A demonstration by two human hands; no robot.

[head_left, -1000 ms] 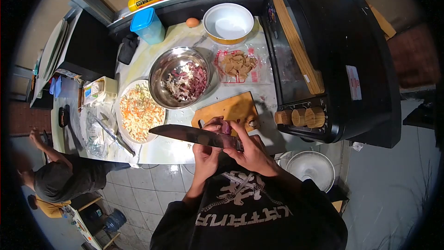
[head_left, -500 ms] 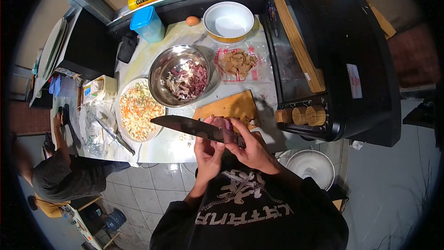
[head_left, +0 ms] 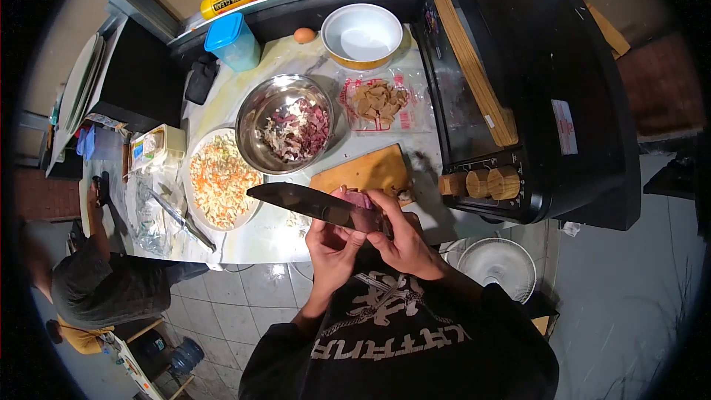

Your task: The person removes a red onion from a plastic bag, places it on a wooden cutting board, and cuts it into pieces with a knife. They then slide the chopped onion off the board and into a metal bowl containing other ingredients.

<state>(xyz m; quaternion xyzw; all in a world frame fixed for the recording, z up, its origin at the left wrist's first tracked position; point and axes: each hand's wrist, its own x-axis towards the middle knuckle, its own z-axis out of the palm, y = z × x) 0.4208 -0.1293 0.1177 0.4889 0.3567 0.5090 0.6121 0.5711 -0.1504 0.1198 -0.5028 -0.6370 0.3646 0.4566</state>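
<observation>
A kitchen knife [head_left: 300,201] with a broad dark blade lies across both hands, its tip to the left. My right hand [head_left: 406,248] is closed around the handle end, which its fingers mostly hide. A purplish-red lump of food [head_left: 358,200] shows above and behind the blade, between the fingertips. My left hand [head_left: 332,255] is closed on this lump, thumb in front near the blade. Just beyond the hands is a wooden cutting board [head_left: 363,170]. Further off, a steel bowl [head_left: 248,137] contains chopped purplish and whitish pieces.
A plate of shredded vegetables [head_left: 222,181] and another knife [head_left: 178,218] lie left. A white bowl [head_left: 363,33], an egg [head_left: 304,35] and a plastic bag with brown pieces [head_left: 381,101] stand behind. A black oven [head_left: 533,89] borders the right. Another person [head_left: 111,285] works at far left.
The lump has turned slightly between my fingers behind the blade. Both hands stay almost in place, and the whole view has shifted a little.
</observation>
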